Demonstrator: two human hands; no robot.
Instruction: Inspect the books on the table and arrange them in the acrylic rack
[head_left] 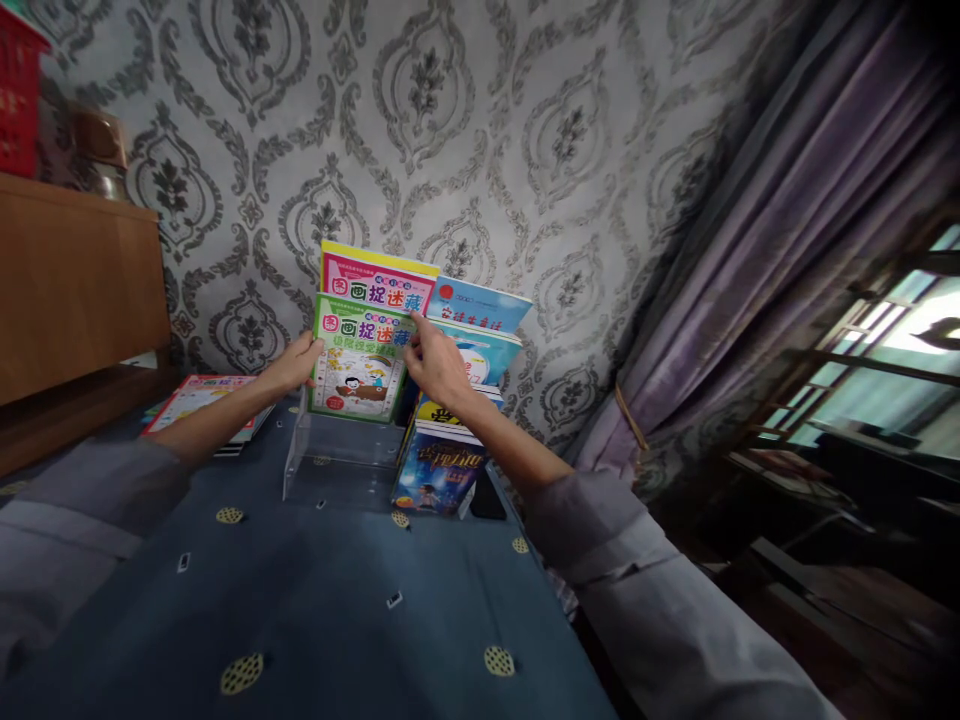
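Observation:
A green-bordered children's book is held upright at its two side edges. My left hand is closed on its left edge, and my right hand grips the upper right edge. Right behind it stands a pink book with a yellow top. Both are in a clear stepped book stand, whose lower front level shows through. On the stand's right side, books rise in tiers: a dark blue book in front, a yellow one, then light blue books at the back. My right hand and forearm hide part of these.
A small stack of books lies left of the stand, partly behind my left forearm. A dark flat object rests right of the stand. The table has a blue cloth. A wooden cabinet stands left; a purple curtain hangs right.

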